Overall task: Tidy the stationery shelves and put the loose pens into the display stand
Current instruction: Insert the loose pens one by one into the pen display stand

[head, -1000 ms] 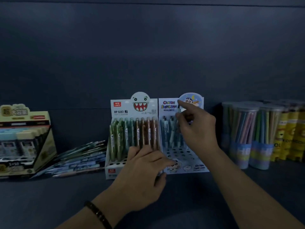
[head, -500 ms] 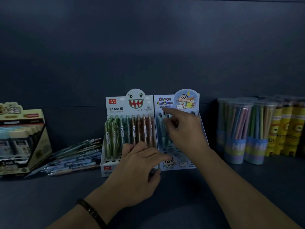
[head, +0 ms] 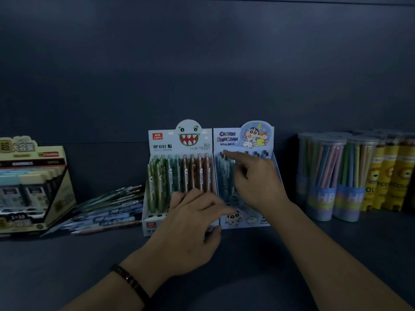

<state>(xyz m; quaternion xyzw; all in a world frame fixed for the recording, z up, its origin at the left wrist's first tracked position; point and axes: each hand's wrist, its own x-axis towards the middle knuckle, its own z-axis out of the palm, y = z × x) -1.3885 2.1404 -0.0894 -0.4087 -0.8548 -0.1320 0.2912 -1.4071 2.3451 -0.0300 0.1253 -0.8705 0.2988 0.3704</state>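
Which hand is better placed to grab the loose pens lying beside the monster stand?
Left, probably. The left hand rests on the front of the monster stand, nearest the loose pens on its left; the right hand is at the Crayon Shin-chan stand, index finger at its pen tops.

The left hand (head: 193, 225) lies flat, fingers straight and pointing right, thumb below. The right hand (head: 258, 178) is higher, index finger stretched leftward, other fingers loosely curled.

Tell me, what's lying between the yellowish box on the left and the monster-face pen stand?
A heap of loose pens lies flat on the shelf between the yellowish box and the monster-face stand, in the head view.
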